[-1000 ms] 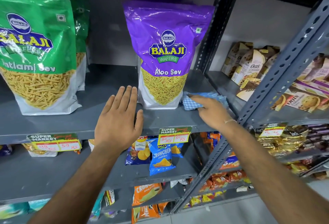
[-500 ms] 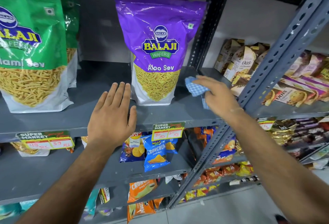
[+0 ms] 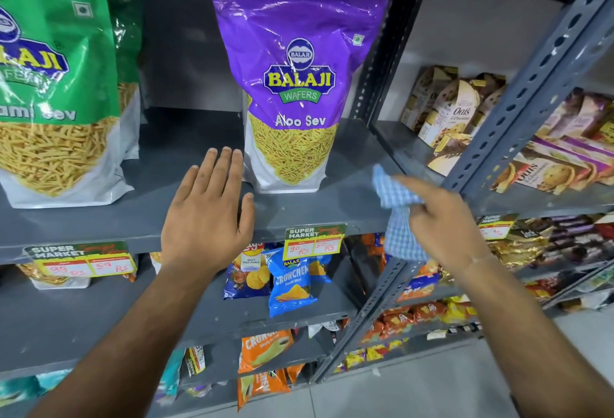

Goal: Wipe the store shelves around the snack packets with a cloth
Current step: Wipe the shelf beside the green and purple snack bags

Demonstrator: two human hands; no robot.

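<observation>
Bare shelf (image 3: 186, 138) between sev packets

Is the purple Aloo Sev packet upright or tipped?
Upright: the purple packet stands on its flat base on the shelf, label facing out.

A shop aisle: grey metal shelves (image 3: 299, 215) of snack packets (image 3: 295, 85), seemingly handwritten price tags (image 3: 314, 242).
</observation>
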